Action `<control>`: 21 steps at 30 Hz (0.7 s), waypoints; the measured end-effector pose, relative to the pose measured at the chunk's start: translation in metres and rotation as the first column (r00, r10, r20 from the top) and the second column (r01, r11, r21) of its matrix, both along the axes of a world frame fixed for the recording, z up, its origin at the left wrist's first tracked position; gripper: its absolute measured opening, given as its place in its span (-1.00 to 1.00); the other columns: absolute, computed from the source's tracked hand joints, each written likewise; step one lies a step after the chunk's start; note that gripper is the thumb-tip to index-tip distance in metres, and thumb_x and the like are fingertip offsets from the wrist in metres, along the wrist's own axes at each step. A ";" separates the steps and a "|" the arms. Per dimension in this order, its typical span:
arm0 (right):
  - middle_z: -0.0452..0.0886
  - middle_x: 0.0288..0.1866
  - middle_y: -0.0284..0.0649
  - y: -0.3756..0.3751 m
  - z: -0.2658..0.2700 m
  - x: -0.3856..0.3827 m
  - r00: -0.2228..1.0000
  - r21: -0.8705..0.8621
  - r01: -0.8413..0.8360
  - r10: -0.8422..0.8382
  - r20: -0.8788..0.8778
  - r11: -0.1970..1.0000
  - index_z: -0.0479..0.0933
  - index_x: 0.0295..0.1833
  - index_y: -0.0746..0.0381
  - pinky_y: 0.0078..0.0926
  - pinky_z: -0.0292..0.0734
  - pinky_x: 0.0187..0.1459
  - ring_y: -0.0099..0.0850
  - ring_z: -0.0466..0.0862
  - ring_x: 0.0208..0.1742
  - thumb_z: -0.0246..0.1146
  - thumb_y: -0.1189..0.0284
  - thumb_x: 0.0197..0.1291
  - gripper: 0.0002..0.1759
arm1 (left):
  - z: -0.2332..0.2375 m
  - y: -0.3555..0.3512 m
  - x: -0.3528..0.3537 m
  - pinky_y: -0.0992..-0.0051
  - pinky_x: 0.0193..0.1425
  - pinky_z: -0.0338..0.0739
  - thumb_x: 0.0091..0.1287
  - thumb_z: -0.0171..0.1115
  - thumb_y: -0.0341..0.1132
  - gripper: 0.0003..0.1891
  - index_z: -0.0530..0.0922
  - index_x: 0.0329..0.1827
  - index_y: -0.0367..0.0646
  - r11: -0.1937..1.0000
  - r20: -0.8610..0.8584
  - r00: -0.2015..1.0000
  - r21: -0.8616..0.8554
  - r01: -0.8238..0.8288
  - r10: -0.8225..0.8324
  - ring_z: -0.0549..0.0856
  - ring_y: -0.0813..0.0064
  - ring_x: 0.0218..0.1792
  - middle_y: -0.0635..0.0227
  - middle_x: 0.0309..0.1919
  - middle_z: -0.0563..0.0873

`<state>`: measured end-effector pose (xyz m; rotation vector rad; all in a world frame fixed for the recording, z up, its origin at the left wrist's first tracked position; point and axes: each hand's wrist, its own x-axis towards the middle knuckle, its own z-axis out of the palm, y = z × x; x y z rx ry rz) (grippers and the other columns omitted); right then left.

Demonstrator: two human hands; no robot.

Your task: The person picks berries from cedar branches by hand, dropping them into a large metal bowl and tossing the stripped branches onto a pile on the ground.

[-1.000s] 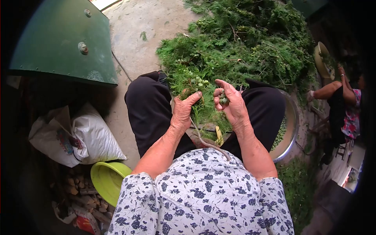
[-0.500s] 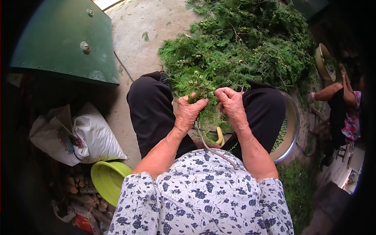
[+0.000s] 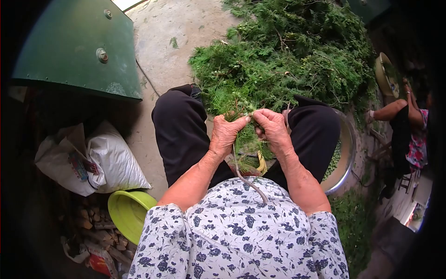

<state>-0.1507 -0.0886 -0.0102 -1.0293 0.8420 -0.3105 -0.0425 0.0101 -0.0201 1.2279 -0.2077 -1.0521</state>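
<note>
Between my knees, my left hand (image 3: 226, 134) is closed around a leafy evergreen branch (image 3: 251, 184), like cypress or thuja. Its bare brown stem curves back over my patterned shirt. My right hand (image 3: 272, 129) meets the left thumb at the sprig, thumb and forefinger pinched on a small pale green cone (image 3: 248, 114). The fingertips partly cover it. Just beyond both hands rises a big heap of cut evergreen branches (image 3: 283, 60). Below the hands, something yellow and curved (image 3: 262, 162) shows among green bits between my legs.
Right of my knee stands a metal-rimmed basin (image 3: 349, 160) holding small green cones. A lime-green basin (image 3: 132, 211), a white sack (image 3: 116, 158) and firewood (image 3: 100, 228) lie left, below a green metal box (image 3: 76, 51). Another person (image 3: 416, 135) sits far right beside a basin (image 3: 383, 79).
My right fingers have moved slightly left, closer to the left thumb. The branch has turned, its stem end shifting left across my shirt.
</note>
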 end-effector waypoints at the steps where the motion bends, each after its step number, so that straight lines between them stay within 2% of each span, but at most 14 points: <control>1: 0.48 -0.55 -0.47 -0.001 -0.005 -0.001 0.999 0.046 -0.012 0.011 0.031 0.999 0.56 -0.26 0.25 -0.81 0.22 -0.65 -0.73 0.39 -0.65 0.21 0.34 0.22 -0.82 | 0.003 0.000 0.000 0.60 -0.38 0.54 0.13 0.29 -0.50 -0.86 0.60 -0.25 -0.30 1.000 -0.038 0.999 -0.023 0.000 -0.001 0.59 0.67 -0.43 0.41 -0.39 0.67; 8: 0.48 -0.50 -0.40 -0.008 -0.012 -0.006 0.978 0.247 -0.091 0.040 0.205 0.965 0.51 -0.19 0.26 -0.79 0.29 -0.57 -0.68 0.40 -0.59 0.16 0.31 0.27 -0.78 | 0.026 0.000 0.006 0.57 -0.39 0.60 0.14 0.26 -0.52 -0.84 0.59 -0.21 -0.31 0.996 -0.109 0.990 -0.033 0.083 -0.086 0.64 0.61 -0.44 0.35 -0.39 0.67; 12: 0.50 -0.48 -0.37 -0.008 0.005 -0.006 0.981 0.276 -0.042 -0.013 0.192 0.960 0.50 -0.15 0.26 -0.77 0.32 -0.55 -0.67 0.43 -0.56 0.16 0.34 0.26 -0.80 | 0.017 0.002 0.004 0.59 -0.37 0.57 0.13 0.26 -0.51 -0.86 0.60 -0.24 -0.30 0.999 -0.067 0.998 -0.034 0.014 -0.016 0.62 0.65 -0.44 0.38 -0.40 0.68; 14: 0.53 -0.44 -0.34 -0.012 0.016 -0.009 0.979 0.209 -0.100 0.059 0.193 0.973 0.50 -0.13 0.30 -0.68 0.40 -0.43 -0.62 0.48 -0.49 0.15 0.37 0.24 -0.79 | 0.007 0.002 0.004 0.61 -0.34 0.52 0.13 0.28 -0.49 -0.87 0.61 -0.25 -0.29 0.999 0.170 0.985 -0.024 0.026 -0.022 0.59 0.70 -0.45 0.44 -0.40 0.67; 15: 0.54 -0.44 -0.32 -0.010 0.020 -0.006 0.977 0.232 -0.033 -0.018 0.213 0.972 0.49 -0.08 0.30 -0.66 0.42 -0.41 -0.62 0.48 -0.48 0.17 0.44 0.20 -0.79 | 0.004 0.003 0.004 0.61 -0.34 0.52 0.13 0.28 -0.49 -0.87 0.61 -0.25 -0.29 0.999 0.169 0.985 -0.026 0.027 -0.022 0.59 0.70 -0.45 0.44 -0.40 0.67; 17: 0.53 -0.47 -0.34 -0.010 0.015 -0.004 0.983 0.194 -0.009 -0.027 0.181 0.981 0.50 -0.08 0.30 -0.68 0.40 -0.44 -0.63 0.47 -0.50 0.18 0.44 0.20 -0.79 | 0.003 0.004 0.005 0.63 -0.32 0.49 0.14 0.30 -0.47 -0.87 0.62 -0.26 -0.27 0.997 0.293 0.954 0.039 0.062 -0.071 0.56 0.73 -0.44 0.48 -0.40 0.67; 18: 0.52 -0.50 -0.35 -0.009 0.012 -0.004 0.988 0.156 0.013 -0.036 0.150 0.988 0.51 -0.07 0.30 -0.69 0.39 -0.46 -0.64 0.46 -0.51 0.19 0.44 0.20 -0.78 | 0.004 0.003 0.004 0.63 -0.32 0.49 0.14 0.30 -0.47 -0.87 0.62 -0.26 -0.27 0.997 0.293 0.953 0.038 0.063 -0.071 0.56 0.73 -0.44 0.48 -0.40 0.67; 19: 0.52 -0.50 -0.35 -0.010 0.009 -0.005 0.988 0.156 0.013 -0.037 0.150 0.988 0.51 -0.07 0.30 -0.69 0.39 -0.46 -0.64 0.46 -0.51 0.19 0.44 0.20 -0.78 | 0.005 0.002 0.003 0.62 -0.32 0.49 0.14 0.30 -0.47 -0.86 0.62 -0.25 -0.26 1.000 0.193 0.981 0.011 0.026 -0.027 0.57 0.72 -0.44 0.47 -0.41 0.67; 20: 0.51 -0.52 -0.37 -0.010 0.007 -0.007 0.982 0.205 0.010 -0.049 0.184 0.979 0.53 -0.06 0.30 -0.72 0.36 -0.49 -0.66 0.44 -0.53 0.21 0.42 0.20 -0.77 | 0.007 0.002 0.002 0.62 -0.32 0.50 0.14 0.30 -0.46 -0.86 0.62 -0.24 -0.26 1.000 0.090 0.996 -0.013 -0.014 0.015 0.57 0.71 -0.44 0.46 -0.41 0.67; 21: 0.50 -0.54 -0.39 -0.010 0.004 -0.009 0.974 0.254 0.006 -0.063 0.216 0.967 0.54 -0.05 0.29 -0.75 0.34 -0.51 -0.67 0.43 -0.55 0.22 0.41 0.20 -0.75 | 0.008 0.001 0.003 0.62 -0.32 0.50 0.14 0.30 -0.46 -0.86 0.62 -0.24 -0.26 1.000 0.090 0.996 -0.013 -0.014 0.015 0.57 0.71 -0.44 0.46 -0.41 0.67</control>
